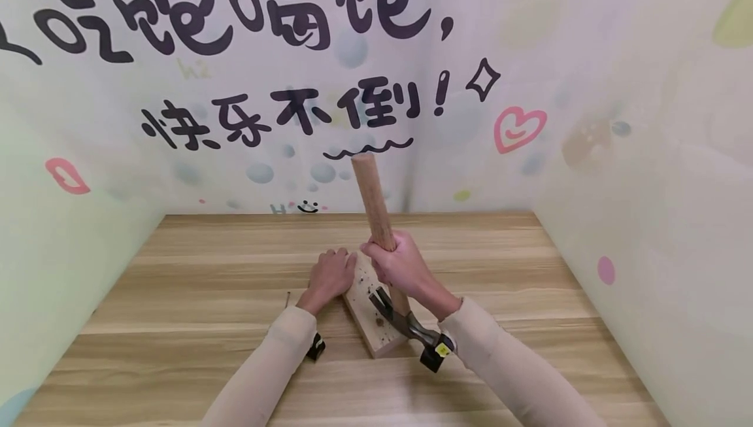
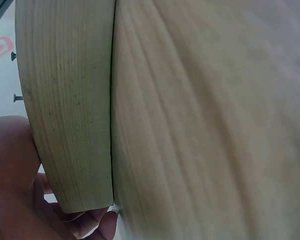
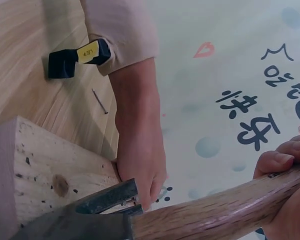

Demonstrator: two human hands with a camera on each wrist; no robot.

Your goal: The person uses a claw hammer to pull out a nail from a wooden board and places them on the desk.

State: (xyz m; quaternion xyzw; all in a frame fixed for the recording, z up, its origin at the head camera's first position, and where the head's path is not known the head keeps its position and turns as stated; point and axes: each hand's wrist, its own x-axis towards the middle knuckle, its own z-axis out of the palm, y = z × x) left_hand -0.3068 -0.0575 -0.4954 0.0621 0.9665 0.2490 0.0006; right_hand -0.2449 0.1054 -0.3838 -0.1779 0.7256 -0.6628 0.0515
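Note:
A claw hammer [image 1: 375, 206] stands handle-up over a wooden block [image 1: 363, 312]. My right hand [image 1: 406, 269] grips its wooden handle, and the dark metal head is low, near the block's close end. In the right wrist view the forked claw [image 3: 107, 197] lies over the block's top face, which has dark holes and a knot. My left hand [image 1: 331, 275] holds the block's far end, its fingers [image 2: 107, 225] curled round that end in the left wrist view. Two nails [image 2: 18, 98] stick out of the block there. Whether the claw touches a nail is hidden.
One loose nail [image 1: 287, 299] lies on the wood-grain table [image 1: 194, 309], left of the left wrist. Printed walls [image 1: 470, 178] close off the back and both sides. A dark wrist camera [image 1: 316, 348] hangs under the left sleeve, another under the right.

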